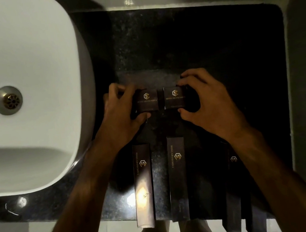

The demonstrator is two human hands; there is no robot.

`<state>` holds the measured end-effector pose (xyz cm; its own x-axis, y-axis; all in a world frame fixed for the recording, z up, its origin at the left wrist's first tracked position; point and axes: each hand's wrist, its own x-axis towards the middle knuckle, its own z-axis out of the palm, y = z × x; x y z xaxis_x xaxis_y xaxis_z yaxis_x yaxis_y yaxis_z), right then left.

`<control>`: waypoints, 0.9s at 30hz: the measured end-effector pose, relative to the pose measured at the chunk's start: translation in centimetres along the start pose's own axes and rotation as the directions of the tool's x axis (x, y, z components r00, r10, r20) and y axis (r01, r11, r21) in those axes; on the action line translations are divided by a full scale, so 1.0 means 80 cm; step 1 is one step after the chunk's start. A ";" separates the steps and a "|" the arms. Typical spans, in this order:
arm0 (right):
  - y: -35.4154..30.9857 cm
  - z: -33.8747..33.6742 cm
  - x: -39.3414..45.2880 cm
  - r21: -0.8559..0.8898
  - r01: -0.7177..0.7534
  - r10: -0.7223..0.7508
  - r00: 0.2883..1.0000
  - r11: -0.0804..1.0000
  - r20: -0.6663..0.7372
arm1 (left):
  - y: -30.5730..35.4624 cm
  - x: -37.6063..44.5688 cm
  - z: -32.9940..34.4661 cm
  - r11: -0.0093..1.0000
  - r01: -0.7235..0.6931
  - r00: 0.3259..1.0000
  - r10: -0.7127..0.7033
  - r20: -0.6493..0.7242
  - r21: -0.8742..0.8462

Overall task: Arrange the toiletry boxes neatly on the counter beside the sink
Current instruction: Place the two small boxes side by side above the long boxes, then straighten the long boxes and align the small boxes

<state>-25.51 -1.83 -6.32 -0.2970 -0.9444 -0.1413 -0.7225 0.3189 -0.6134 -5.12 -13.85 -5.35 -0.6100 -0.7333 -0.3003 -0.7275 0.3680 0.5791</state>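
Both hands are down on the counter, each pinching its own little box. The left hand (121, 108) has its fingers over the far edge and its thumb on the near edge of a small square dark-brown cardboard box with a gold hexagon logo (146, 100), and the right hand (201, 98) grips a matching small square dark box (175, 97) the same way. The two squares sit side by side with just a thin gap between them, logos facing up and lined up pretty evenly. Closer to the person's body there's a row of long narrow dark boxes lying lengthwise: a long glossy brown box (143, 185) on the left, a second long dark box (177, 179) in the middle, and a third long dark box (233, 188) on the right, half hidden under the right forearm. All three stick out a bit over the front edge. Everything rests on a black speckled granite counter (208, 52), which is quite dim. Off to the left is a white rounded ceramic sink basin (27, 54) with a metal drain (7, 100).
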 end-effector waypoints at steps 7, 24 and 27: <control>-0.006 -0.002 -0.003 -0.016 -0.040 0.040 0.998 0.999 0.038 | 0.000 -0.001 0.001 1.000 0.000 1.000 0.000 -0.012 -0.025; -0.080 0.067 -0.242 -0.050 -0.278 0.283 0.940 0.959 0.189 | -0.020 -0.236 0.045 0.998 -0.007 0.993 0.000 0.119 0.065; -0.068 0.067 -0.238 -0.072 -0.258 0.267 0.946 0.963 0.181 | -0.012 -0.218 0.051 0.998 -0.002 0.994 -0.005 0.105 0.068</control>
<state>-12.54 14.00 -4.46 -0.3610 -0.8230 -0.4386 -0.6644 0.5570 -0.4983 4.98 0.92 -3.75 -0.6358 -0.6711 -0.3812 -0.7459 0.4075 0.5269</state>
